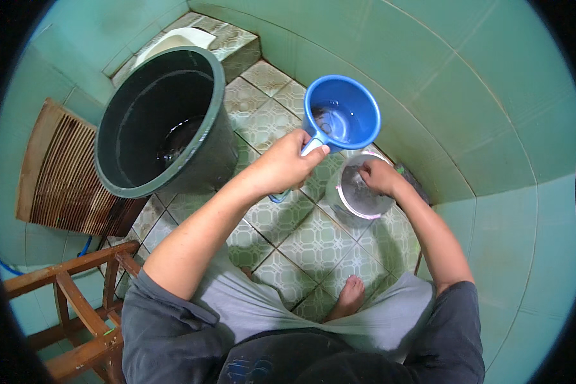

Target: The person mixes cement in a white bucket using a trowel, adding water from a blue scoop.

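My left hand [294, 160] is closed around the handle of a blue plastic dipper [371, 118], held out over the tiled floor. A little clear water and a dark speck or shadow show in its bottom. Beside it, a small whitish bucket [340, 195] stands on the floor, greyish inside. Reaching over its rim, my right hand [383, 177] has its fingers curled down inside the bucket. What those fingers hold, if anything, is hidden. The dipper hangs just beyond the bucket's far left rim.
A large dark green tub [227, 137] with some water stands at the left. Behind it, a white fixture [201, 37] is set in a tiled ledge [240, 54]. A slatted wooden panel [64, 173] leans on the left wall; a wooden frame [77, 301] stands nearer me.
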`<state>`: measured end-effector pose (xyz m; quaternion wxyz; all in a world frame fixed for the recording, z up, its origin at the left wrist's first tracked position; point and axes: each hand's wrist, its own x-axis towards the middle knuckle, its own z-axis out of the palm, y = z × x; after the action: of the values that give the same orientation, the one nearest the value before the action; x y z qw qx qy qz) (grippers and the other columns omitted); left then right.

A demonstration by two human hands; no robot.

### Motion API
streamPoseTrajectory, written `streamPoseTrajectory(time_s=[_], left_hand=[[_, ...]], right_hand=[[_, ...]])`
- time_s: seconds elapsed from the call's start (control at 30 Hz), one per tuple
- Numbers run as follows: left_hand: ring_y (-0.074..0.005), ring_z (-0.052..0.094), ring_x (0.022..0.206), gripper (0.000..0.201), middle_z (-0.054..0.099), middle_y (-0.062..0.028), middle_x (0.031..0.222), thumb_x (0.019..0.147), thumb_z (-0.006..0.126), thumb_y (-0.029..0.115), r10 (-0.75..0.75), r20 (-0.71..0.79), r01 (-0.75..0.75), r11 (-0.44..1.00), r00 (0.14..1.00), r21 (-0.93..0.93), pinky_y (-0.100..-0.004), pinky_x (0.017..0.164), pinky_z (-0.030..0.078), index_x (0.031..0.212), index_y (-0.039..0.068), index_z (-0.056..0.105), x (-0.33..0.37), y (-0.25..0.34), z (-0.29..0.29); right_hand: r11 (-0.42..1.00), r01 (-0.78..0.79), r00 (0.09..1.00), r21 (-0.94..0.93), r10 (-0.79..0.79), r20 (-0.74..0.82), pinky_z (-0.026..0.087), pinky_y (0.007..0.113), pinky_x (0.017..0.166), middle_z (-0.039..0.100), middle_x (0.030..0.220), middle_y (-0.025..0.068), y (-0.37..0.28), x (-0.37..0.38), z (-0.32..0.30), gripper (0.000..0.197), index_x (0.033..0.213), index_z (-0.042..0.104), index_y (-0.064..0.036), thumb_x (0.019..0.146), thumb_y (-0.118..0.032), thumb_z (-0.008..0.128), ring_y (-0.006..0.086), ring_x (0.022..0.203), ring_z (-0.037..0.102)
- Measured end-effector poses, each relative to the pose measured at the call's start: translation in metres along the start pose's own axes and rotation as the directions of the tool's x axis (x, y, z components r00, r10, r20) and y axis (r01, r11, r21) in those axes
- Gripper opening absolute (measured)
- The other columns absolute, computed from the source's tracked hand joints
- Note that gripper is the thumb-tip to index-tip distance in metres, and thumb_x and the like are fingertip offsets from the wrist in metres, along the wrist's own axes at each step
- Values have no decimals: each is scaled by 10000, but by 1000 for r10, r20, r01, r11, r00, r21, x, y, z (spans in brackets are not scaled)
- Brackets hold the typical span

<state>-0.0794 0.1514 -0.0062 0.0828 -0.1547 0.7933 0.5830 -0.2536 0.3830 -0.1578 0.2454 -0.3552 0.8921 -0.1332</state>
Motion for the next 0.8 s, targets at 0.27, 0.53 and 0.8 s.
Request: streamPoseTrajectory(time_s=[0.27, 0.53, 0.8], left_hand=[[-90, 524, 563, 368, 553, -17, 670, 945, 594, 364, 101, -52, -108, 980, 994, -168, -255, 513, 433, 960, -2, 552, -25, 30, -38], [-49, 464, 558, 266, 469, 8, 717, 960, 579, 243, 163, -45, -162, 835, 986, -526, -192, 399, 370, 996, -11, 507, -79, 66, -94], [-38, 444, 571, 206, 477, -12, 802, 944, 598, 207, 24, -221, -131, 865, 975, -484, -164, 385, 347, 953, 16, 522, -120, 52, -160]], right_hand=[[996, -31, 997, 79, 26, 71, 503, 458, 804, 671, 947, 225, 8, -3, -11, 197, 902, 690, -23, 826, -183, 605, 378, 910, 644], [975, -24, 1000, -220, 26, 6, 505, 461, 838, 674, 930, 238, -17, -11, -22, 228, 885, 691, 3, 834, -206, 613, 398, 926, 641], [992, 74, 997, -106, -74, 1, 479, 465, 779, 677, 881, 196, -20, -12, -32, 142, 817, 671, -35, 799, -116, 556, 396, 852, 626]])
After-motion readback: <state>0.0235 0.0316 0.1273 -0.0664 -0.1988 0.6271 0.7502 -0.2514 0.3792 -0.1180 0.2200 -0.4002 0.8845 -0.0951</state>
